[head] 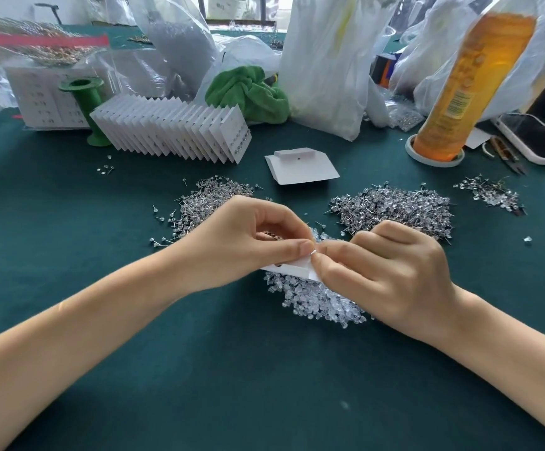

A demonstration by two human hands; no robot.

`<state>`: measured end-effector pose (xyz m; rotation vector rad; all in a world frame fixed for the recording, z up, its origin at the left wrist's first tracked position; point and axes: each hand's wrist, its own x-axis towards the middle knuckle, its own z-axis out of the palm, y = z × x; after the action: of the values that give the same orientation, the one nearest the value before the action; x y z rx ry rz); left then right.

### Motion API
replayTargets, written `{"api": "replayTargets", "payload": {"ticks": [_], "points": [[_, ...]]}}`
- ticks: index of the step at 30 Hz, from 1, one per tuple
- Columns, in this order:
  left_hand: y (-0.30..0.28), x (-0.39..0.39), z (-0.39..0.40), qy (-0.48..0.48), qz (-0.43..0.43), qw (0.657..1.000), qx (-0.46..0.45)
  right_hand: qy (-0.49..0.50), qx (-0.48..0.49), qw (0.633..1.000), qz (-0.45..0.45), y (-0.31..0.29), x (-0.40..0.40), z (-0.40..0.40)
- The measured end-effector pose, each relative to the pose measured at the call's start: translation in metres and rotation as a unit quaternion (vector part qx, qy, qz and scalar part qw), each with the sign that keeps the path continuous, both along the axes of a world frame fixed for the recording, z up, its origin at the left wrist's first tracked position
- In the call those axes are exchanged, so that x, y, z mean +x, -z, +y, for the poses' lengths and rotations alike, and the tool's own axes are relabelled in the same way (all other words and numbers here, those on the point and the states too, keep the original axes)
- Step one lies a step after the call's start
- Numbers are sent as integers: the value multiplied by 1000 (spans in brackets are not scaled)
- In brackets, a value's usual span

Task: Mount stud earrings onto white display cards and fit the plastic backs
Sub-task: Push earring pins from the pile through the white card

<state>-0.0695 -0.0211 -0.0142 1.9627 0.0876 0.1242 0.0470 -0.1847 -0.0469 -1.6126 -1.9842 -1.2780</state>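
White card (pixel 292 267) pinched in your left hand (pixel 245 242), right hand (pixel 385 271) pinching a back on; finished cards (pixel 173 131) stacked behind, stud heaps (pixel 394 206) remain

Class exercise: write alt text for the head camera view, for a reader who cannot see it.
Over a dark green table, a person's left hand and right hand pinch a small white display card together above a pile of clear plastic backs. Heaps of stud earrings lie beyond, then a fanned row of finished cards and plastic bags.

matt green felt table (pixel 101 320), clear plastic backs (pixel 316 301)
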Motion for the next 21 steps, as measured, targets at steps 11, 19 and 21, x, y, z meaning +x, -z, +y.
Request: {"api": "replayTargets", "payload": {"ticks": [11, 19, 21], "points": [[-1, -1, 3, 12, 9, 1000, 22, -11, 20, 1000, -17, 1, -3, -1], [-4, -1, 4, 25, 18, 998, 48, -13, 27, 999, -27, 2, -4, 0], [-4, -3, 2, 18, 3, 999, 37, -18, 27, 999, -25, 2, -3, -1]]}}
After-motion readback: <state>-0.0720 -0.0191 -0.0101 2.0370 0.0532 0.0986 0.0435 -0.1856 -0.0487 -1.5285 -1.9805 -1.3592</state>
